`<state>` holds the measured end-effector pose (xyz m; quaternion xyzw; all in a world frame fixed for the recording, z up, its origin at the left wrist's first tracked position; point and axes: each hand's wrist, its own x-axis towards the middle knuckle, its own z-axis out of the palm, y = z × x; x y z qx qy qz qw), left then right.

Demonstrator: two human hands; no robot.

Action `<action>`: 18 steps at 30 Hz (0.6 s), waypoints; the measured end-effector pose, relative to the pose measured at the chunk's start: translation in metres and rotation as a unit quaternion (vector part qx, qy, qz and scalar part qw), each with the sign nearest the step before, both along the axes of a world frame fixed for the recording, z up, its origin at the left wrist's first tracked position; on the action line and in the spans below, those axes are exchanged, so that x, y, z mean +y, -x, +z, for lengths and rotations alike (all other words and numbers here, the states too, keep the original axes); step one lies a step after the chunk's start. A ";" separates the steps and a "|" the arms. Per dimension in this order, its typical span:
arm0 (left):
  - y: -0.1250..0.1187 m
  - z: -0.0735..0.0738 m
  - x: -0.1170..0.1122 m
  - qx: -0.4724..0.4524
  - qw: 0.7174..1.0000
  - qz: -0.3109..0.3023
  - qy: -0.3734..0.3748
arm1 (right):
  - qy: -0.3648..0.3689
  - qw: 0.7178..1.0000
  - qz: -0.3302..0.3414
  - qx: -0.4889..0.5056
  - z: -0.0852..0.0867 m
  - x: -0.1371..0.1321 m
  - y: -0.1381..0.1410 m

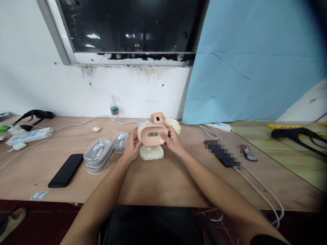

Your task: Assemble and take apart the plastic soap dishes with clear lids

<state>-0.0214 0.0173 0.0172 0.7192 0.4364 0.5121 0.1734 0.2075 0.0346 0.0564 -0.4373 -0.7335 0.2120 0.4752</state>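
An oblong peach plastic lid (146, 139) with an oval slot in its middle is held up over the table. My left hand (131, 146) grips its left end, and my right hand (173, 139) holds the right end with the thumb on its face. Just below the lid, a cream plastic box part (152, 153) rests on the tabletop. Behind my hands stand a smaller peach lid (157, 117) with a dark slot, a pale yellow container (175, 125) and a clear plastic piece (143, 121), each partly hidden.
Left of my hands sit two clear-lidded grey boxes, a large one (98, 154) and a small one (119, 141). A black phone (65, 170), power strip (30, 136) and bottle (114, 107) are farther left. A dark device (222, 153), cables and a snack wrapper (249, 153) lie right.
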 end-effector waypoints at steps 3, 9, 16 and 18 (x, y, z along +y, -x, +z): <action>0.000 0.003 -0.003 0.079 0.996 0.020 0.027 | 0.059 0.996 -0.009 -0.064 -0.025 -0.002 0.000; -0.005 0.004 0.005 0.341 0.905 0.072 0.243 | 0.147 0.947 -0.072 -0.277 -0.048 0.019 -0.009; 0.008 0.006 0.011 0.349 0.895 0.006 0.279 | 0.142 0.942 0.009 -0.303 -0.043 -0.001 0.005; 0.013 0.008 0.010 0.343 0.896 -0.017 0.283 | 0.137 0.939 -0.008 -0.316 -0.036 -0.010 0.012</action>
